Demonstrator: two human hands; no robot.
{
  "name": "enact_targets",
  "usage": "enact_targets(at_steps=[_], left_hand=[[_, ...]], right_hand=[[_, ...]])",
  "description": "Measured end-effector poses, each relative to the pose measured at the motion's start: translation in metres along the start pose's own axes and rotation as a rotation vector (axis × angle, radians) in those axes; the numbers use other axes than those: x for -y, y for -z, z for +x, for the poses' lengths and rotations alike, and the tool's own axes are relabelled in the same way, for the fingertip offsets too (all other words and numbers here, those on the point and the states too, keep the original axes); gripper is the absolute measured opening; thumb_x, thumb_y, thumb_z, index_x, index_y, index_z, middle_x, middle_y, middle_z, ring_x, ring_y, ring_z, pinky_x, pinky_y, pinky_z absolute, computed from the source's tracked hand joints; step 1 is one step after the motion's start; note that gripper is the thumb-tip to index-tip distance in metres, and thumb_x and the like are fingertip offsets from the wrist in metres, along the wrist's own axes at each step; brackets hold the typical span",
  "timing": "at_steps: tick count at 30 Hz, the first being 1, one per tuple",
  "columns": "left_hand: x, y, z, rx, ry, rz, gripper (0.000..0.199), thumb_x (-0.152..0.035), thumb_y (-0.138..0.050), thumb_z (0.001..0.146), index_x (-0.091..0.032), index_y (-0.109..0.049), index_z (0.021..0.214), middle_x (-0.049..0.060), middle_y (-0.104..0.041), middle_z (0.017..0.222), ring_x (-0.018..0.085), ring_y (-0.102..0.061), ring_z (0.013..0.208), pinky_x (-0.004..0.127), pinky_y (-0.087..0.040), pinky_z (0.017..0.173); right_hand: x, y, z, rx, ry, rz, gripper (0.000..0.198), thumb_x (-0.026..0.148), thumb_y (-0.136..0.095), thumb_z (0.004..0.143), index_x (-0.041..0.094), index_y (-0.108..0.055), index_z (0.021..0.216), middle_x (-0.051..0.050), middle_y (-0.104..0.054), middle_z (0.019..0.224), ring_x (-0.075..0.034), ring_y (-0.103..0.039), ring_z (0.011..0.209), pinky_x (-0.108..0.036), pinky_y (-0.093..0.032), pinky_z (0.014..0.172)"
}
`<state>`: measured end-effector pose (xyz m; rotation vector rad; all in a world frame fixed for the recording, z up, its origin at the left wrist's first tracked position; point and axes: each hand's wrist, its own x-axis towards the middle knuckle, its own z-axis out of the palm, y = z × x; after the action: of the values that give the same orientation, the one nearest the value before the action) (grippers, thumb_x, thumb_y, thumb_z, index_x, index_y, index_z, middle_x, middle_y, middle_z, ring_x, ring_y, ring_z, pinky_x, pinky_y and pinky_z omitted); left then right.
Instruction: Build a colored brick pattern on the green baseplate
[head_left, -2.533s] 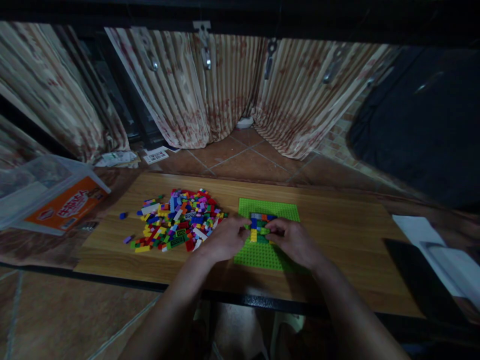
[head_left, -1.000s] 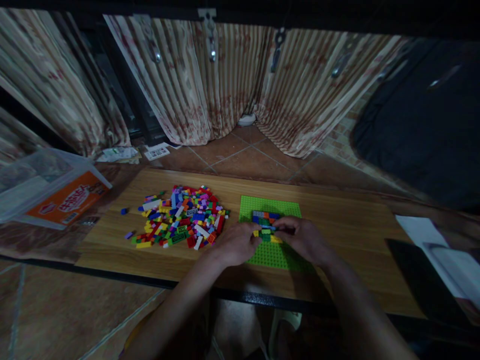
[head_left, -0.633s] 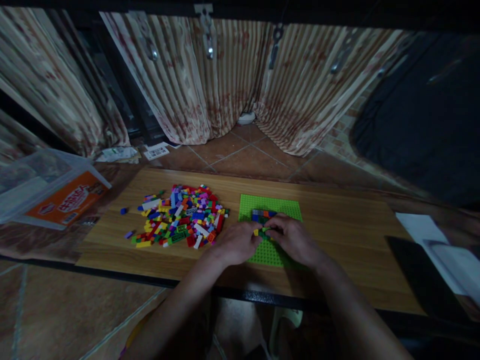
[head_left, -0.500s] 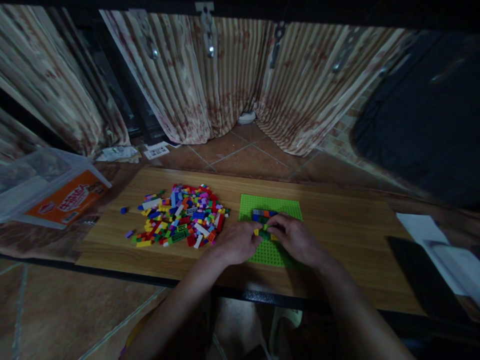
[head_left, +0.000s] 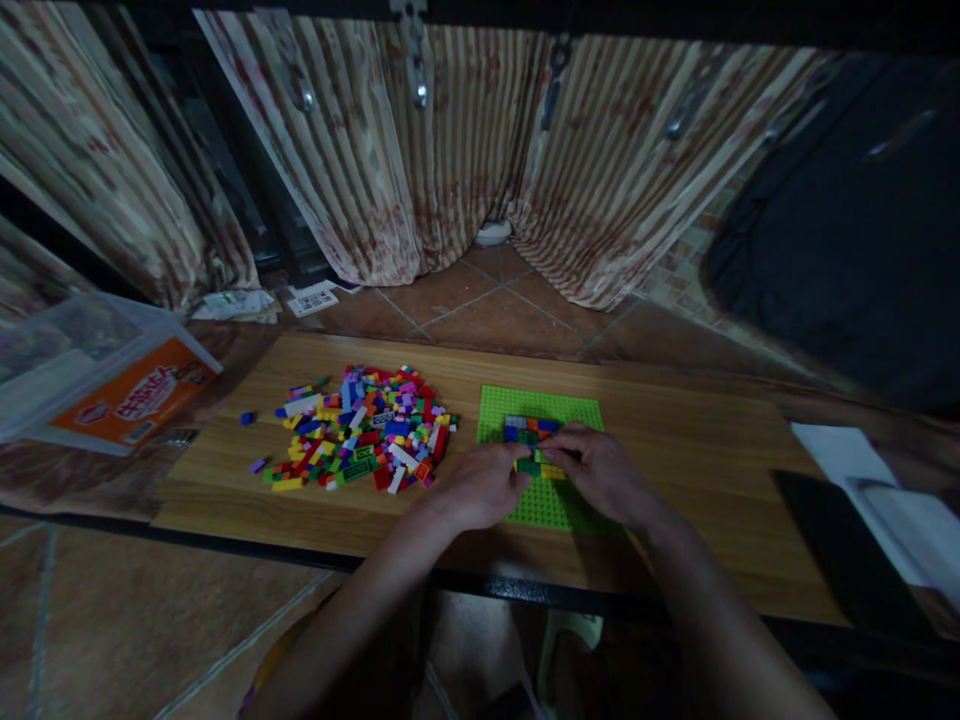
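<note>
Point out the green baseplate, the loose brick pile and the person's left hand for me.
green baseplate (head_left: pixel 559 401): head view, bare far edge.
loose brick pile (head_left: pixel 358 428): head view, middle of the heap.
left hand (head_left: pixel 480 487): head view, back of the hand.

Dim room: striped curtains (head_left: pixel 420 150), terracotta-tiled floor (head_left: pixel 487 310)

A wooden desk (head_left: pixel 697 470) stands over a floor of brown tiles (head_left: pixel 495 315). Behind it hang striped curtains (head_left: pixel 450 140). At the left lies a clear plastic box (head_left: pixel 82 375) with an orange label. Some papers (head_left: pixel 240 303) lie on the floor near the curtains. At the right edge there are white sheets (head_left: pixel 885 500).
</note>
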<state>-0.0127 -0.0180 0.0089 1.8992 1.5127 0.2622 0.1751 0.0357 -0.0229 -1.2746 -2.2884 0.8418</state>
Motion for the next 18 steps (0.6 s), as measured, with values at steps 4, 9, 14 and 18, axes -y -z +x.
enact_targets(at_steps=[4, 9, 14, 18], left_hand=[[-0.0038, -0.0039, 0.001, 0.013, -0.014, 0.036, 0.041, -0.029, -0.046, 0.089, -0.017, -0.056, 0.127, 0.008, -0.07, 0.107, 0.022, -0.064, 0.103, 0.032, -0.048, 0.091], [-0.0033, -0.0067, 0.0025, 0.033, -0.028, 0.021, 0.043, -0.03, -0.046, 0.089, -0.015, -0.054, 0.129, 0.009, -0.07, 0.107, 0.021, -0.064, 0.102, 0.031, -0.049, 0.089], [-0.0035, -0.0082, 0.0036, 0.043, -0.025, 0.011, 0.042, -0.031, -0.045, 0.089, -0.016, -0.053, 0.128, 0.007, -0.072, 0.099, 0.021, -0.066, 0.096, 0.03, -0.049, 0.084], [-0.0033, -0.0097, 0.0048, 0.04, -0.019, -0.024, 0.044, -0.031, -0.045, 0.089, -0.014, -0.053, 0.129, 0.008, -0.072, 0.098, 0.021, -0.066, 0.093, 0.029, -0.05, 0.081]], right_hand=[[-0.0003, -0.0005, 0.0014, -0.009, -0.047, 0.02, 0.018, 0.029, -0.056, 0.085, 0.023, -0.073, 0.082, -0.004, -0.067, 0.085, -0.017, -0.063, 0.08, -0.032, -0.046, 0.077], [0.0025, -0.0007, 0.0025, -0.025, -0.131, 0.044, 0.015, 0.027, -0.057, 0.081, 0.021, -0.071, 0.077, -0.002, -0.07, 0.082, -0.017, -0.063, 0.077, -0.031, -0.045, 0.074], [0.0024, 0.0007, 0.0042, 0.018, -0.109, 0.045, 0.018, 0.028, -0.054, 0.082, 0.02, -0.07, 0.077, -0.002, -0.07, 0.082, -0.018, -0.062, 0.077, -0.032, -0.045, 0.074], [0.0005, 0.0023, 0.0065, 0.033, -0.112, 0.026, 0.02, 0.028, -0.053, 0.082, 0.02, -0.07, 0.076, -0.002, -0.07, 0.079, -0.017, -0.061, 0.074, -0.03, -0.044, 0.069]])
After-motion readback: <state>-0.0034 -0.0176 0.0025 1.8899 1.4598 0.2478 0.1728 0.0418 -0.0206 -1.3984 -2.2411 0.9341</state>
